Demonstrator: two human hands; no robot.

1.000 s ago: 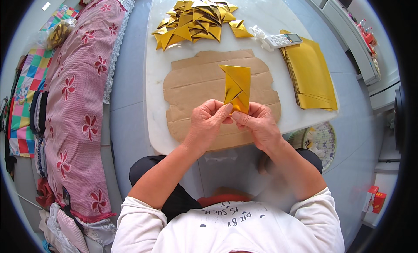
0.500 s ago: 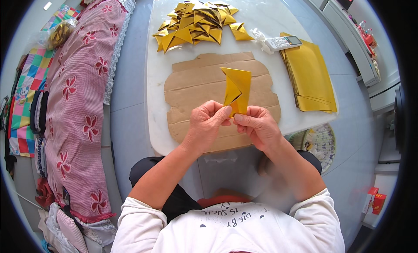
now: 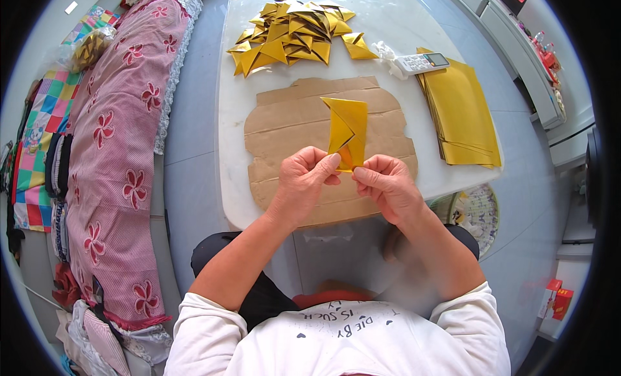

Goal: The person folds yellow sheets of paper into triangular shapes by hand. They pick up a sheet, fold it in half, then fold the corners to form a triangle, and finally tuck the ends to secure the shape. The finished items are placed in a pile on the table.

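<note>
A partly folded piece of gold foil paper [image 3: 349, 127] stands up between my two hands, its far end raised above a brown cardboard sheet [image 3: 284, 123]. My left hand [image 3: 304, 182] pinches its near left corner between thumb and fingers. With thumb and forefinger, my right hand [image 3: 388, 185] grips the near right corner. A diagonal flap crosses the paper's face, with a small opening near my left thumb. Beyond the cardboard lies a heap of folded gold paper pieces [image 3: 284, 36]. A stack of flat gold paper sheets [image 3: 460, 114] rests to the right.
The white table [image 3: 234, 201] carries everything. A white remote control [image 3: 422, 63] and crumpled white tissue [image 3: 388, 57] lie at the stack's far end. Below the table's right edge stands a round patterned bin [image 3: 477, 214]. A pink flowered cover [image 3: 119, 149] drapes a long seat at left.
The folded paper has shifted slightly left and stands a little straighter. My right thumb has slid a little to the right along its near edge.
</note>
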